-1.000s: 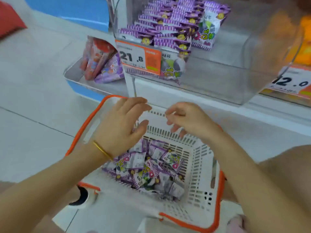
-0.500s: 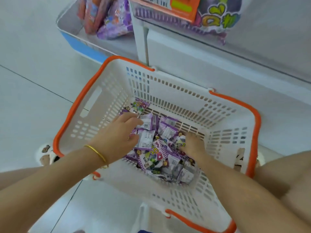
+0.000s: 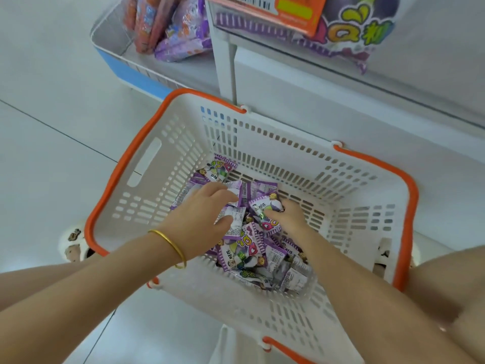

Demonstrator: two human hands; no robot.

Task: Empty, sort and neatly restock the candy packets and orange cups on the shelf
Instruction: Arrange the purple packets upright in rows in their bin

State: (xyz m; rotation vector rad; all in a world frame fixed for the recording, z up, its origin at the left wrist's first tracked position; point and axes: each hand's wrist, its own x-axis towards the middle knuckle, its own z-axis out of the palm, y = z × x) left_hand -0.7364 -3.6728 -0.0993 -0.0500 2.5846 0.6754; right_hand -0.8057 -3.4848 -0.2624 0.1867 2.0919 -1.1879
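Candy packets, purple and white, lie heaped on the floor of one white basket with two orange handles. They overlap too much for an exact count, but we see well over a dozen. Our left hand comes in from 8 o'clock with one gold bangle on the wrist, and its thumb and fingers pinch a packet at the top of the heap. Our right hand comes in from 4 o'clock, its fingers curled round another packet. At 12 o'clock one orange price tag hangs on the shelf beside one large purple bag. At 11 o'clock a tray holds at least two red-orange bags and one purple.
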